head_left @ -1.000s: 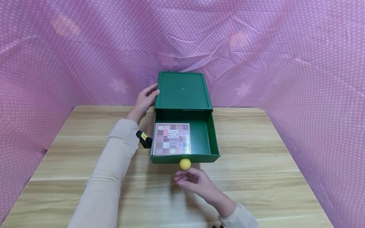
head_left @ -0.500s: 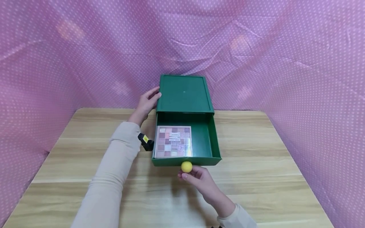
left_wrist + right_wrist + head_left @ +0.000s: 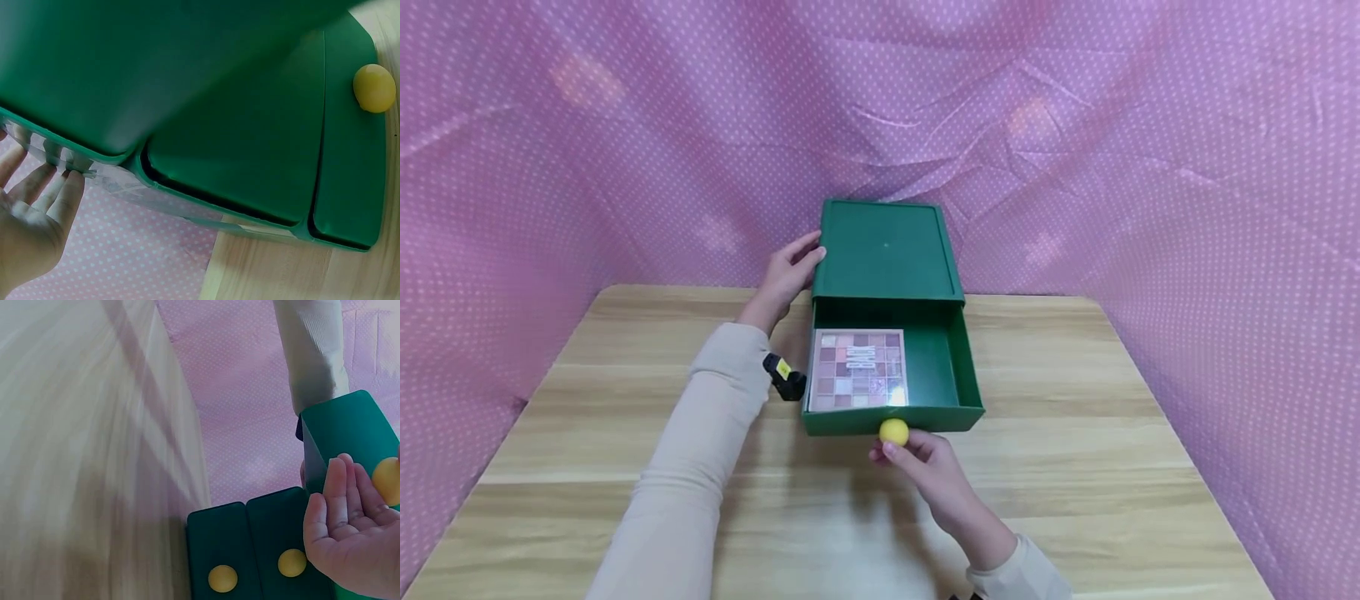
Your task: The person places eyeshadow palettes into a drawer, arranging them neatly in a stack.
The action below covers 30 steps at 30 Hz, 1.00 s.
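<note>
A green box (image 3: 886,246) stands at the back of the wooden table (image 3: 1075,433), its drawer (image 3: 961,371) pulled out towards me. An eyeshadow palette (image 3: 857,371) lies in the drawer's left half. My right hand (image 3: 917,457) is at the drawer front, fingers touching the yellow knob (image 3: 892,432). In the right wrist view that hand (image 3: 344,519) shows a flat palm with straight fingers beside the knob (image 3: 389,480). My left hand (image 3: 786,271) rests flat against the box's left side; the left wrist view shows its fingers (image 3: 59,194) straight against the box (image 3: 156,62).
Pink dotted cloth (image 3: 625,125) walls the table at the back and both sides. A small black device (image 3: 784,377) sits on my left wrist beside the drawer. The right wrist view shows two more green fronts with yellow knobs (image 3: 223,578).
My right hand moved forward from just short of the knob to touching it. The drawer looks slid in a little. The left hand stayed on the box.
</note>
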{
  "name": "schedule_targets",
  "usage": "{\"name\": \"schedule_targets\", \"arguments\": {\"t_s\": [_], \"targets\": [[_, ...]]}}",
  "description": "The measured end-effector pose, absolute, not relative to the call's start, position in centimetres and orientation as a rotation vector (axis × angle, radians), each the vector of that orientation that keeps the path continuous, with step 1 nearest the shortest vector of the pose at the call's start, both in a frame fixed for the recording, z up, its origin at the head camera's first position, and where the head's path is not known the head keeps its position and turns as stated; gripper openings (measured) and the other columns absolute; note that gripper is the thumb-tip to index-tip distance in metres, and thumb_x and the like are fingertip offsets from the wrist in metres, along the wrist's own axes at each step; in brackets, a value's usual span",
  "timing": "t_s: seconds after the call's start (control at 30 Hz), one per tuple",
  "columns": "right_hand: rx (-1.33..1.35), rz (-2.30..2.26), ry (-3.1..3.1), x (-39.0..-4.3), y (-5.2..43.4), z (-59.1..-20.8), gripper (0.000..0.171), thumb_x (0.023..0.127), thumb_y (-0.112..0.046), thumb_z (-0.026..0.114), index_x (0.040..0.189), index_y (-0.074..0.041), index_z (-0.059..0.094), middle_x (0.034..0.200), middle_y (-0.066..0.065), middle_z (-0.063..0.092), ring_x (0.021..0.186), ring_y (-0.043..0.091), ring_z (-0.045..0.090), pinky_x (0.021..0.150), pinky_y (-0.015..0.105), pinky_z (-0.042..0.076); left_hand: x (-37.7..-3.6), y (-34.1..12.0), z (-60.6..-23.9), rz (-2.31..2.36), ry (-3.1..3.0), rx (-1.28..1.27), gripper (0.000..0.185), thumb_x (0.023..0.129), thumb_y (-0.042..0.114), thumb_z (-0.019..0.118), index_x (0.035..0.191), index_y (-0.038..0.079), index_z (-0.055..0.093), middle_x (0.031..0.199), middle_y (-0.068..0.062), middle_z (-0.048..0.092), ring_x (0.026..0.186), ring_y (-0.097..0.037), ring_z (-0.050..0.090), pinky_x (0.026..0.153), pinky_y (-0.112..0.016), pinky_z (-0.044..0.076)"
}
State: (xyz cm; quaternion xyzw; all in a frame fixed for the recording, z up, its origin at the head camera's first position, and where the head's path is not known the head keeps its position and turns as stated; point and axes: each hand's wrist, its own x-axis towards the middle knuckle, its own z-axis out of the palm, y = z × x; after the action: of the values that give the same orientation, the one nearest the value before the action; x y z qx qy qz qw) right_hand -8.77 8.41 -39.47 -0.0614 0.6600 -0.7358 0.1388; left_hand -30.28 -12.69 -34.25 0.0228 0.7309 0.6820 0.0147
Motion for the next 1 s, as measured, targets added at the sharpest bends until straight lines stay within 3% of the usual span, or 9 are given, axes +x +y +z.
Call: {"name": "schedule_targets", "arguments": {"t_s": [0.17,0.43,0.73,1.0], "targets": [[-0.155,-2.13,1.952,-9.6,8.4,-39.3,0.039,0.085,-0.021,0.056,0.101,0.014,0.052,0.089,0.016,0.061,0.085,0.027,0.057,0.083,0.038,0.043,-30.2,-12.8,-34.5,2.111,2.282,0.08,0.045,0.088,0.028,0.05,0.131,0.02,0.04,0.129,-0.004,0.039,0.1,-0.019,0.049,0.078,-0.029,0.045],[-0.164,-2.069,2.007,-11.7,8.3,-38.9,0.044,0.084,-0.035,0.055,0.101,0.005,0.055,0.093,0.013,0.061,0.088,0.024,0.057,0.086,0.039,0.04,-30.5,-12.9,-34.5,2.124,2.301,0.076,0.043,0.088,0.027,0.051,0.129,0.02,0.042,0.129,-0.003,0.04,0.095,-0.018,0.051,0.071,-0.026,0.046],[-0.16,-2.068,2.026,-14.2,7.9,-38.5,0.046,0.084,-0.036,0.054,0.104,0.005,0.054,0.094,0.014,0.06,0.088,0.026,0.057,0.087,0.037,0.04,-30.9,-12.9,-34.5,2.174,2.251,0.109,0.043,0.088,0.024,0.051,0.129,0.017,0.042,0.129,-0.005,0.04,0.1,-0.021,0.051,0.08,-0.036,0.044],[-0.158,-2.119,2.036,-16.5,7.3,-38.6,0.042,0.085,-0.034,0.053,0.1,0.006,0.056,0.092,0.015,0.06,0.084,0.024,0.057,0.082,0.036,0.043,-31.1,-13.1,-34.5,2.14,2.268,0.111,0.044,0.087,0.027,0.051,0.13,0.018,0.041,0.13,-0.003,0.039,0.1,-0.02,0.05,0.076,-0.032,0.046]]}}
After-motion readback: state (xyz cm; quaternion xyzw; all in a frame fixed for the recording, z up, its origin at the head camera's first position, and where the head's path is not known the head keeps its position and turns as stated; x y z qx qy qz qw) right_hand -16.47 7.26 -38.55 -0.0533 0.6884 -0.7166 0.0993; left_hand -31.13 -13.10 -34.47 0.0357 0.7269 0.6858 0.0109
